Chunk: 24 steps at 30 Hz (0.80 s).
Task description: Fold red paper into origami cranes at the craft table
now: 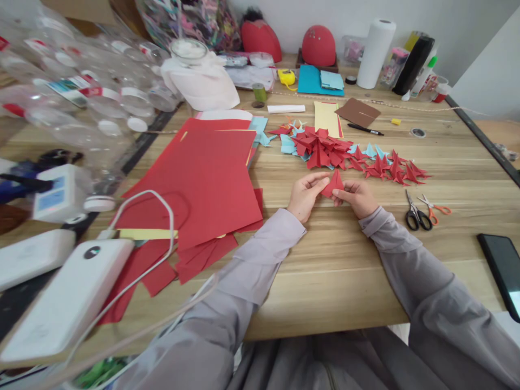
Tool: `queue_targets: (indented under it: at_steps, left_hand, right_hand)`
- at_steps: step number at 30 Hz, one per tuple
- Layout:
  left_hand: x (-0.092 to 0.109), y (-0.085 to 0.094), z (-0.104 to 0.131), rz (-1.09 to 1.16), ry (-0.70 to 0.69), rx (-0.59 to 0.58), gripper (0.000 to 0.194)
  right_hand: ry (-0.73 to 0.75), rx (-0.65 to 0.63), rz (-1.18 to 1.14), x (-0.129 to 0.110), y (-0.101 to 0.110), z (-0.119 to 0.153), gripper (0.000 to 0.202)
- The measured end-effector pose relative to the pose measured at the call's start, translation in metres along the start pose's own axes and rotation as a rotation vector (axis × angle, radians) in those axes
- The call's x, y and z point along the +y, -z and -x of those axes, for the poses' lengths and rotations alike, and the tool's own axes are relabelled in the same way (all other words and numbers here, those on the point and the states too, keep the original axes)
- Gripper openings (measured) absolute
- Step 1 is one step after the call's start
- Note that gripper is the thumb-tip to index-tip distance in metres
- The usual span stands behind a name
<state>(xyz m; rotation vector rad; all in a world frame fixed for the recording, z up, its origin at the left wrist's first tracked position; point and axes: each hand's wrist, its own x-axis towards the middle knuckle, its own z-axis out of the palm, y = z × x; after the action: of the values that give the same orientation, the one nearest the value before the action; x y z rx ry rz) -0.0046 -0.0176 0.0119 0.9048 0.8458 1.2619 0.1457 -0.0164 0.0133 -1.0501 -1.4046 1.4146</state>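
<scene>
A small folded piece of red paper (333,185) is held up between my two hands, its pointed tip upward. My left hand (305,194) pinches its left edge between thumb and fingers. On the other side, my right hand (356,197) grips the lower right part, thumb on the front. Just beyond my hands lies a pile of folded red paper pieces (320,147), with light blue folded pieces (288,144) among them. More red folded shapes (379,167) trail off to the right of the pile.
Large red sheets (219,184) cover the table's left part. Black-handled scissors (417,214) and orange-handled scissors (435,209) lie right of my hands. A phone (501,271) rests at the right edge. Power banks (67,298) with a white cable and plastic bottles (65,122) are at the left.
</scene>
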Motion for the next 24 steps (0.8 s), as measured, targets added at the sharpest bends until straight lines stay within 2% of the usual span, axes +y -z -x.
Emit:
queue_targets:
  at_steps: [4,7,11,24]
  left_hand:
    - [0.002,-0.001,0.002,-0.082,-0.046,-0.014,0.041]
    - [0.002,-0.001,0.002,-0.109,-0.055,0.018,0.035]
    - [0.001,-0.002,0.003,-0.097,-0.039,0.058,0.031]
    - [0.001,0.0,0.002,-0.079,0.033,0.032,0.032]
  right_hand:
    - [-0.005,-0.005,0.012,-0.003,-0.002,0.001,0.036]
    - [-0.008,-0.007,0.057,-0.008,-0.005,0.002,0.035]
    - [0.003,0.016,0.123,-0.012,-0.008,0.004,0.035]
    - [-0.003,-0.037,0.128,-0.01,-0.005,0.004,0.033]
